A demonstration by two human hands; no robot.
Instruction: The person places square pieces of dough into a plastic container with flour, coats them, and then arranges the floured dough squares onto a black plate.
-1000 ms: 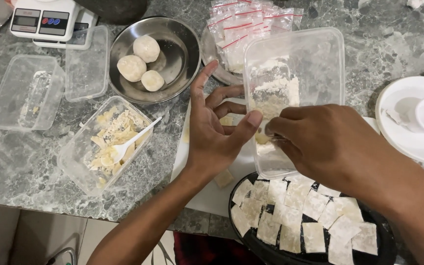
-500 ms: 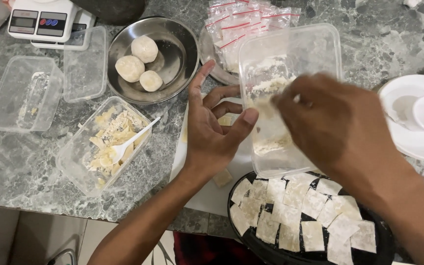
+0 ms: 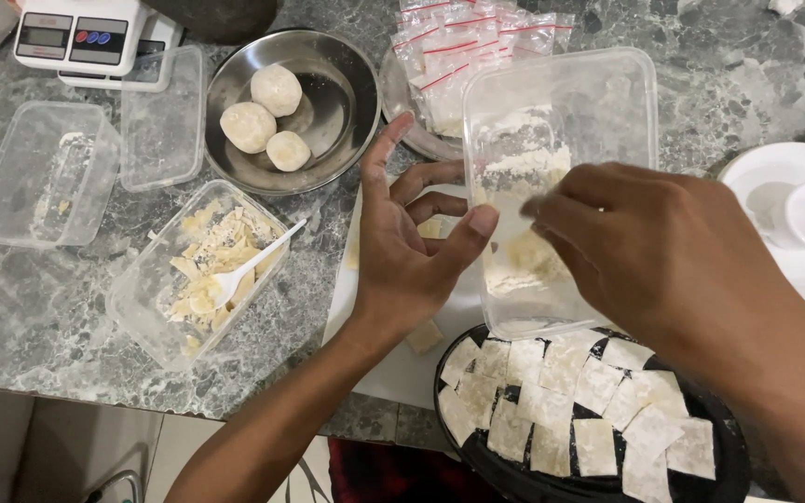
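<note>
Flour tub [image 3: 598, 102] as landmark. Left hand [image 3: 412, 251] at its left wall, open, palm cupped upward, likely to receive. Right hand [image 3: 645, 251] over tub, fingers pinched; contents cannot be told. Floured squares tray [image 3: 729, 466] just below.

A clear rectangular plastic container [image 3: 561, 186], dusted inside with white flour heaped toward its middle, sits on the grey marble counter between both hands, its near edge overlapping a dark tray [image 3: 729, 456] of floured square dough pieces [image 3: 566, 410].
</note>
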